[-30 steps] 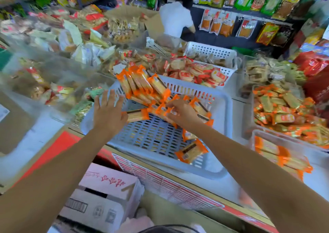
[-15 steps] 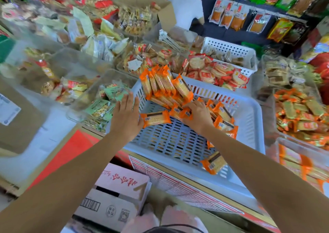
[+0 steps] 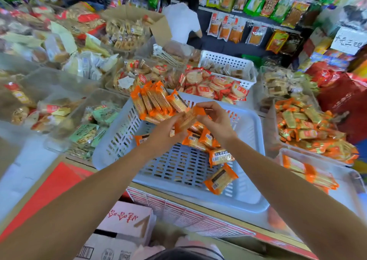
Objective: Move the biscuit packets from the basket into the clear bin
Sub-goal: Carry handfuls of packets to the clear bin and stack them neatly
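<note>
A pale blue slotted basket (image 3: 127, 132) sits in front of me with several orange biscuit packets (image 3: 220, 156) scattered inside and a stack of them (image 3: 156, 100) leaning at its far left corner. Above the basket, my left hand (image 3: 164, 138) and my right hand (image 3: 214, 120) both hold one orange biscuit packet (image 3: 188, 118) between them, fingers curled around it. A clear bin (image 3: 337, 172) at the lower right holds a few orange packets (image 3: 317, 178).
Another clear bin (image 3: 309, 124) of orange and green packets stands right of the basket. Clear bins of snacks (image 3: 89, 128) lie to the left, a white basket (image 3: 228, 63) behind. A person in a white shirt (image 3: 182, 21) stands at the far shelves. Cardboard boxes (image 3: 123, 222) sit below.
Both hands have lifted from the basket's contents and come together above it, holding one orange packet between them. The camera has moved closer.
</note>
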Motion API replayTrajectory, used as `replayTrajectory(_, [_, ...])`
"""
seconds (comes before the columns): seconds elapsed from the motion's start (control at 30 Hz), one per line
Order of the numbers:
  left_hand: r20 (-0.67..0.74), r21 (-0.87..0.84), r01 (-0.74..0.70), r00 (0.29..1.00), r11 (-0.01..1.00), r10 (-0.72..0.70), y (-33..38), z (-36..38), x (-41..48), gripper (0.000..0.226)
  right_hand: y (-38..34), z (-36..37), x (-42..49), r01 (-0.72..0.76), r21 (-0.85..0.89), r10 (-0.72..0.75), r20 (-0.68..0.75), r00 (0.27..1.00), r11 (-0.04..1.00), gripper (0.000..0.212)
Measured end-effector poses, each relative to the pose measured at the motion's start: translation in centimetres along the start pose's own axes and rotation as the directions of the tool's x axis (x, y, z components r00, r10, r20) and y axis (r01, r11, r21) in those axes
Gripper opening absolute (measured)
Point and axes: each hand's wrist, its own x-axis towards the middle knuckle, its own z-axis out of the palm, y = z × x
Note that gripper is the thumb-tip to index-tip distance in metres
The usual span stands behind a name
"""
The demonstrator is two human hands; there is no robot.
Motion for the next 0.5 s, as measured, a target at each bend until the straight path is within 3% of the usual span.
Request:
replayTrajectory(0.13, [-0.072,0.099,-0.029,0.997,0.995,0.036,-0.6,0.3,0.8,0.065,0.7,-1.9,-0.6,-0.1,0.04,0.097,0.064,0.993,0.994,0.025])
replayTrajectory(0.23, [-0.077,0.212,-0.03,0.996,0.977,0.047,-1.3,-0.2,1.0,0.061,1.7,-2.9,-0.5,-0.149,-0.12,0.166,0.145,0.975,0.981,0.03])
replayTrajectory(0.33, [-0.116,0.289,0.001,0.993,0.957,0.034,-2.1,-0.7,0.7,0.059,3.3,-3.1,-0.2,-0.184,-0.334,0.221,0.076,0.972,0.924,0.032])
replayTrajectory(0.4, [-0.138,0.291,0.035,0.99,0.956,0.006,-2.8,-1.0,0.3,0.058,4.3,-2.9,0.2,-0.167,-0.564,0.245,0.063,0.968,0.809,0.04])
replayTrajectory(0.5, [-0.138,0.272,0.067,0.99,0.96,-0.03,-3.7,-1.4,0.0,0.058,5.3,-1.9,0.5,-0.05,-0.832,0.281,0.129,0.951,0.552,0.061])
